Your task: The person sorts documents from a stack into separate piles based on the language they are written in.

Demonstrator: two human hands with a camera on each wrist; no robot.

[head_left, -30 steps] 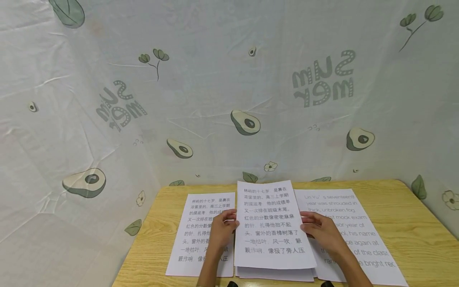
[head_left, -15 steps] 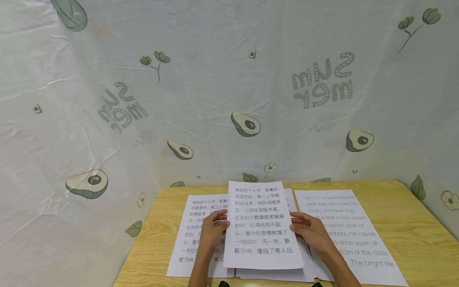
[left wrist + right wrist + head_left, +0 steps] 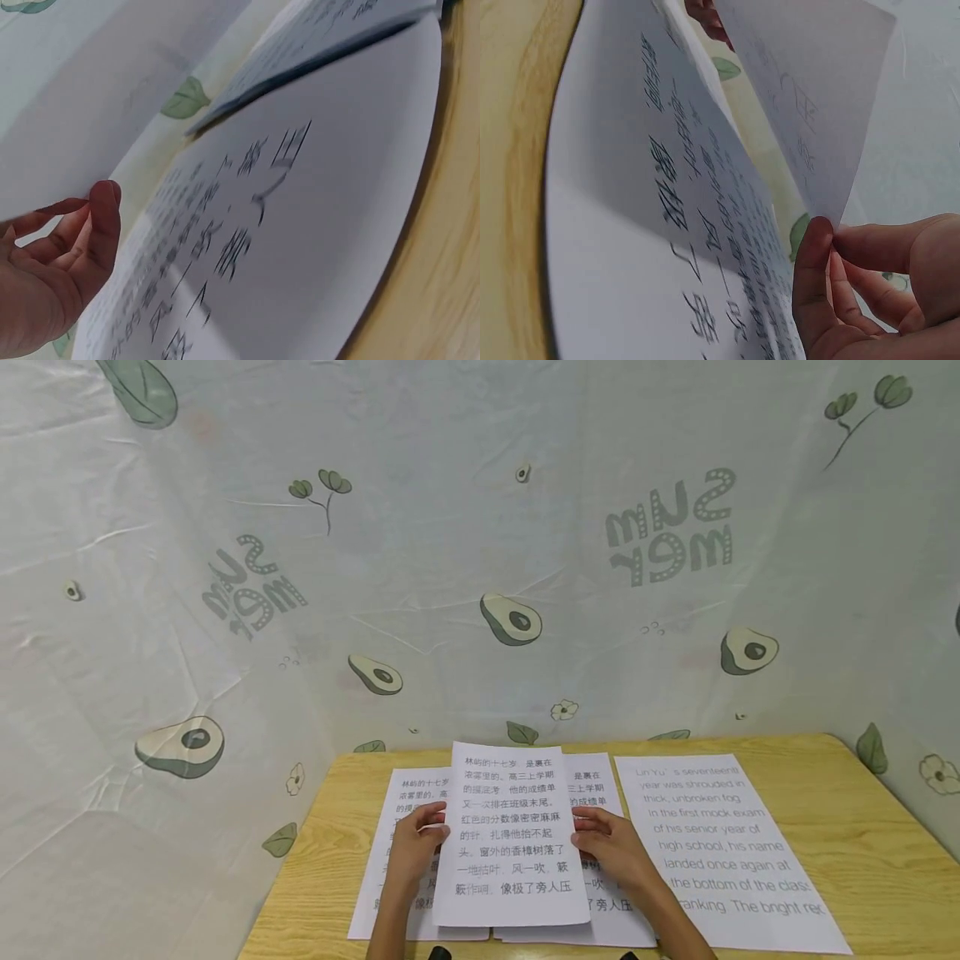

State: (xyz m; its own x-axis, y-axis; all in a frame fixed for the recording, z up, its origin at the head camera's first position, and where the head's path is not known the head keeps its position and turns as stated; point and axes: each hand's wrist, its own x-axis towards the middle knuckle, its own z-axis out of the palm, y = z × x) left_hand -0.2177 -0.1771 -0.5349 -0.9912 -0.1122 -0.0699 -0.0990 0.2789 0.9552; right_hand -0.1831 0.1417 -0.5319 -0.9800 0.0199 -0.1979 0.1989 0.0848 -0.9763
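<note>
Both hands hold one sheet of paper (image 3: 510,835), printed with Chinese text, raised over the table. My left hand (image 3: 411,847) pinches its left edge between thumb and fingers. On the opposite edge my right hand (image 3: 611,847) pinches it the same way, with the thumb and fingertip meeting at the paper in the right wrist view. Under the held sheet lie two more Chinese-text stacks, the left stack (image 3: 375,893) and the middle stack (image 3: 618,927), each partly covered. In the left wrist view the left hand (image 3: 67,270) hangs over the left stack's print.
At the right lies a paper with English text (image 3: 735,860), flat on the wooden table (image 3: 817,793). Behind the table hangs a pale cloth (image 3: 420,552) printed with avocados and leaves.
The held sheet and both hands have moved left, from over the middle stack to between it and the left stack. More of the middle and English pages now shows.
</note>
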